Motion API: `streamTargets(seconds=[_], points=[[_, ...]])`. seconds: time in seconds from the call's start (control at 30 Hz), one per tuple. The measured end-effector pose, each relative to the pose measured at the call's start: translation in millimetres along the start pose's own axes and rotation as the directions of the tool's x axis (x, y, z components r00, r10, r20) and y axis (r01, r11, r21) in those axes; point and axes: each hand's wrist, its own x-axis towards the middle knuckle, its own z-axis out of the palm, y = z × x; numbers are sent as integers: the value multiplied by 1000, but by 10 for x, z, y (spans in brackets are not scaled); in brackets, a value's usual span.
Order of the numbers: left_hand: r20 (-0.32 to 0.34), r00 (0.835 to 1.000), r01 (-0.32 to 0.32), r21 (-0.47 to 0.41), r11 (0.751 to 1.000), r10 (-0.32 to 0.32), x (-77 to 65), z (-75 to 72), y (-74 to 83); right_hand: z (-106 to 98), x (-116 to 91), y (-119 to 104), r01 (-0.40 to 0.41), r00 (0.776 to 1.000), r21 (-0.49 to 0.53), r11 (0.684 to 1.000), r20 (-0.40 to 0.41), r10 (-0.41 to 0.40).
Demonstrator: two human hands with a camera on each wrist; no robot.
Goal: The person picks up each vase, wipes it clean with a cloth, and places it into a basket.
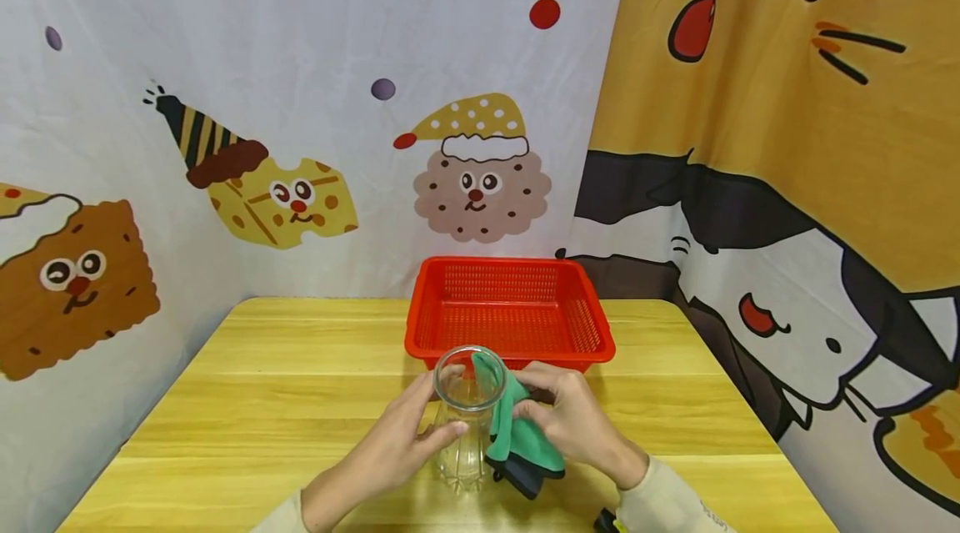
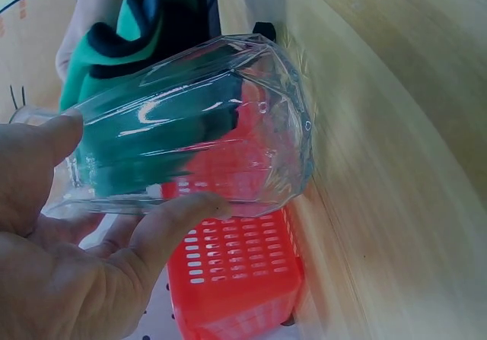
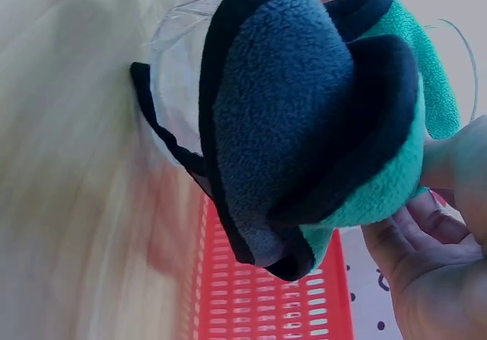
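Observation:
A clear glass jar point(image 1: 461, 462) with a round open rim and a faceted base stands about upright over the table. My left hand point(image 1: 397, 441) grips it from the left, thumb on the near side and fingers behind. In the left wrist view the jar's base point(image 2: 285, 127) is right by the tabletop. My right hand point(image 1: 566, 416) pinches a green and dark grey cloth point(image 1: 525, 433) with black edging. It rests against the jar's right side, and its upper end overlaps the rim in the head view. A black loop point(image 3: 163, 131) hangs from the cloth.
Behind the hands a red perforated plastic basket point(image 1: 510, 349) sits at the table's back edge. The wooden table point(image 1: 300, 383) spreads out to both sides. A small black and yellow object point(image 1: 606, 521) lies by the right sleeve. Printed curtains point(image 1: 300, 32) hang behind and at the sides.

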Motion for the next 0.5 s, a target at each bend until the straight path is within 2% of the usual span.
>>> streamTargets(seconds=[0.33,0.5], points=[[7,1000,9,-6,1000,-9,1,-4,4,-39,47,-119,-37,997,137,990,-58,45],[11,1000,16,-8,1000,-16,-2,-8,2,-59,53,-135,-42,997,202,979,-61,56]])
